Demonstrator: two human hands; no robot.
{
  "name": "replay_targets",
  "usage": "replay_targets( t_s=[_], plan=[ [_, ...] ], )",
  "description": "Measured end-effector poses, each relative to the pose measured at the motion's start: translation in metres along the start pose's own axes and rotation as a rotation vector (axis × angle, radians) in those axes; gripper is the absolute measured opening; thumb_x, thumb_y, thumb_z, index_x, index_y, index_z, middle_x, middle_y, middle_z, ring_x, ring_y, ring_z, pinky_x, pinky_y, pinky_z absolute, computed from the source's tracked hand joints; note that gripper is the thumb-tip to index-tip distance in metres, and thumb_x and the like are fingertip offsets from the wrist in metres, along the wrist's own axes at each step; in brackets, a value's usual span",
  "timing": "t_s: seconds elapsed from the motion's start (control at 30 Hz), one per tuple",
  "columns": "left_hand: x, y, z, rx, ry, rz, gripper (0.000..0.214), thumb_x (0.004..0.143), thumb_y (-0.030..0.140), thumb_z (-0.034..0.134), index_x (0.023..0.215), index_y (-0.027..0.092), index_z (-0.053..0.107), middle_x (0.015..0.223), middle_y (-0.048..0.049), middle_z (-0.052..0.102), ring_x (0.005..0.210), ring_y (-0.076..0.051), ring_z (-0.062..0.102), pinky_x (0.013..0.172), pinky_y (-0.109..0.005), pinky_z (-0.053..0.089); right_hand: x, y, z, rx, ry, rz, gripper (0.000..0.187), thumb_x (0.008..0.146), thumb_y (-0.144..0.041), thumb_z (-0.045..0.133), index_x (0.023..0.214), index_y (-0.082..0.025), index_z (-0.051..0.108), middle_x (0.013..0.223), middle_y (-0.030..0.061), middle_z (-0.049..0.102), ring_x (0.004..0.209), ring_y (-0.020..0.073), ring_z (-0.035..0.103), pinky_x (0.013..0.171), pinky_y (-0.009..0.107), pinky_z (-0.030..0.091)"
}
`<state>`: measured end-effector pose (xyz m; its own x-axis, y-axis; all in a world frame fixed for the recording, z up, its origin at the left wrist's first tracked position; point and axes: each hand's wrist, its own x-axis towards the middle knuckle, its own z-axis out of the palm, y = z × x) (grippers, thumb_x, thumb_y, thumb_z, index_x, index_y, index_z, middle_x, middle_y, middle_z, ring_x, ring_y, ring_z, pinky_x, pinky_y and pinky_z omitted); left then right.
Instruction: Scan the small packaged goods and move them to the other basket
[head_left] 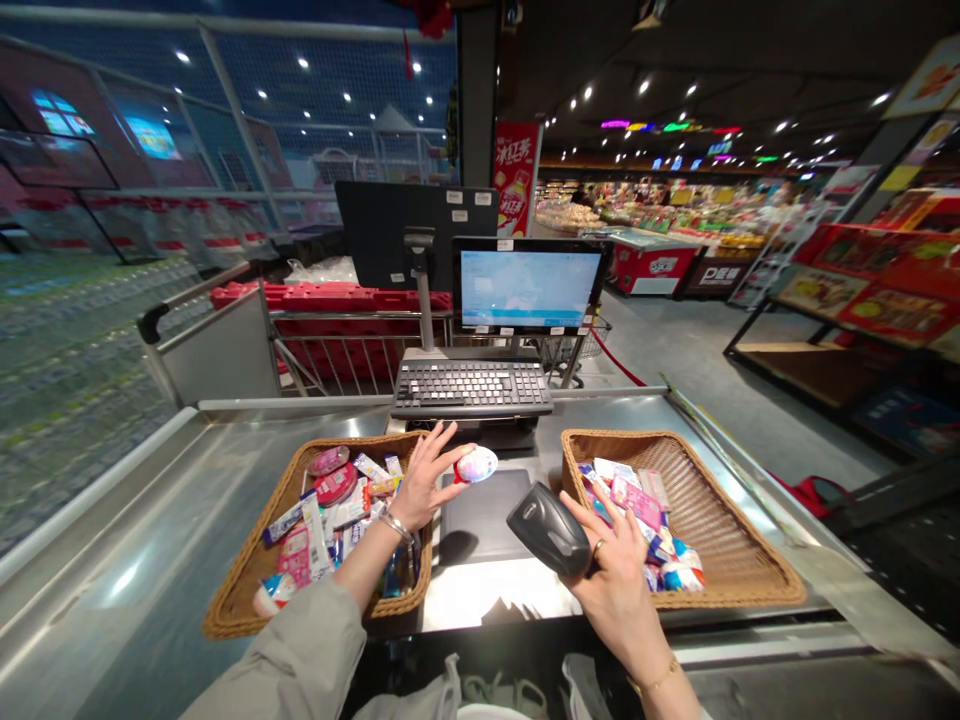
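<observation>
Between the thumb and fingers of my left hand point(429, 478) is a small egg-shaped packet point(478, 464), white and purple with a red end. My right hand point(616, 560) grips a black handheld barcode scanner point(550, 530), its head tilted toward the packet but apart from it. Under my left forearm stands a wicker basket point(251, 570) full of small sweets and packets point(337, 510). To the right, a second wicker basket point(739, 520) holds a smaller pile of similar packets point(637, 500) at its left side, partly hidden by my right hand.
Behind the baskets are a black keyboard point(472, 385) and a lit screen point(531, 288). A dark flat plate point(487, 515) is set in the metal counter point(135, 510) between the baskets. Past the counter stand a cart point(337, 345) and store shelves point(862, 290).
</observation>
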<state>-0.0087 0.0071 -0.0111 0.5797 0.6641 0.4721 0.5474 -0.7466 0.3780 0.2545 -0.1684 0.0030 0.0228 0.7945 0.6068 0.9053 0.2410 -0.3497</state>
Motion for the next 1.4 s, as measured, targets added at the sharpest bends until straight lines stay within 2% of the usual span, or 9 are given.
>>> replay_targets(
  t_s=[0.17,0.37,0.47,0.57,0.7,0.83,1.0,1.23,1.4],
  plan=[
    [-0.003,-0.005,-0.004,-0.028,0.042,-0.010,0.049,0.091,0.040,0.059,0.138,0.031,0.050,0.157,-0.0088,0.032,0.148,-0.029,0.019,0.117,-0.059,0.021,0.006,-0.005,-0.002,-0.013,-0.032,-0.021,0.040,0.077,-0.020,0.060,0.116,-0.026,0.065,0.129,0.0037,0.064,0.138,0.0317,0.037,0.111,0.062,0.025],
    [-0.010,-0.013,-0.008,-0.031,0.128,-0.011,0.050,0.091,0.039,0.058,0.139,0.031,0.049,0.156,-0.0082,0.034,0.147,-0.028,0.022,0.117,-0.055,0.025,0.013,-0.011,-0.001,-0.018,-0.076,-0.047,0.028,0.077,-0.021,0.061,0.103,-0.026,0.069,0.129,0.0042,0.064,0.139,0.0319,0.037,0.112,0.064,0.023],
    [-0.015,-0.018,-0.012,0.012,0.142,-0.022,0.053,0.090,0.039,0.059,0.141,0.032,0.047,0.156,-0.0072,0.034,0.147,-0.029,0.022,0.117,-0.054,0.026,0.016,-0.013,0.001,-0.016,-0.089,-0.068,0.029,0.076,-0.020,0.061,0.103,-0.026,0.068,0.130,0.0045,0.063,0.140,0.0317,0.035,0.113,0.064,0.020],
    [-0.018,-0.020,-0.016,0.090,0.166,-0.067,0.052,0.090,0.040,0.059,0.140,0.033,0.048,0.156,-0.0065,0.034,0.148,-0.030,0.020,0.116,-0.058,0.022,0.020,-0.015,0.004,-0.018,-0.088,-0.083,0.034,0.076,-0.021,0.061,0.109,-0.026,0.067,0.129,0.0045,0.064,0.140,0.0318,0.035,0.113,0.064,0.019],
    [-0.023,-0.021,-0.020,0.217,0.210,-0.101,0.049,0.088,0.041,0.061,0.136,0.034,0.053,0.156,-0.0064,0.034,0.149,-0.034,0.012,0.115,-0.066,0.009,0.024,-0.017,0.008,-0.021,-0.106,-0.102,0.039,0.075,-0.022,0.062,0.114,-0.026,0.064,0.129,0.0038,0.064,0.141,0.0320,0.033,0.113,0.063,0.021],
    [-0.028,-0.020,-0.021,0.319,0.264,-0.144,0.049,0.085,0.041,0.064,0.134,0.039,0.055,0.158,-0.0031,0.032,0.149,-0.037,0.004,0.114,-0.068,0.001,0.028,-0.018,0.011,-0.018,-0.125,-0.108,0.039,0.075,-0.024,0.061,0.114,-0.026,0.065,0.129,0.0038,0.063,0.141,0.0324,0.032,0.112,0.063,0.023],
    [-0.033,-0.020,-0.022,0.400,0.305,-0.181,0.052,0.084,0.041,0.067,0.134,0.043,0.054,0.158,-0.0003,0.030,0.149,-0.039,0.000,0.113,-0.069,-0.002,0.032,-0.022,0.013,0.010,-0.103,-0.108,0.035,0.076,-0.025,0.060,0.111,-0.027,0.067,0.125,0.0038,0.066,0.139,0.0324,0.037,0.111,0.063,0.025],
    [-0.040,-0.022,-0.022,0.412,0.379,-0.207,0.053,0.084,0.042,0.067,0.135,0.045,0.052,0.159,0.0021,0.027,0.149,-0.040,-0.002,0.112,-0.071,-0.007,0.038,-0.029,0.012,0.026,-0.073,-0.097,0.041,0.076,-0.024,0.058,0.116,-0.029,0.065,0.127,0.0015,0.065,0.137,0.0333,0.039,0.110,0.063,0.027],
    [-0.041,-0.014,-0.018,0.378,0.504,-0.240,0.058,0.086,0.037,0.065,0.139,0.046,0.045,0.161,0.0047,0.019,0.148,-0.040,-0.004,0.112,-0.073,-0.005,0.043,-0.039,0.009,0.032,-0.059,-0.085,0.049,0.077,-0.025,0.057,0.126,-0.030,0.059,0.132,0.0022,0.061,0.138,0.0342,0.038,0.110,0.063,0.027]
  ],
)
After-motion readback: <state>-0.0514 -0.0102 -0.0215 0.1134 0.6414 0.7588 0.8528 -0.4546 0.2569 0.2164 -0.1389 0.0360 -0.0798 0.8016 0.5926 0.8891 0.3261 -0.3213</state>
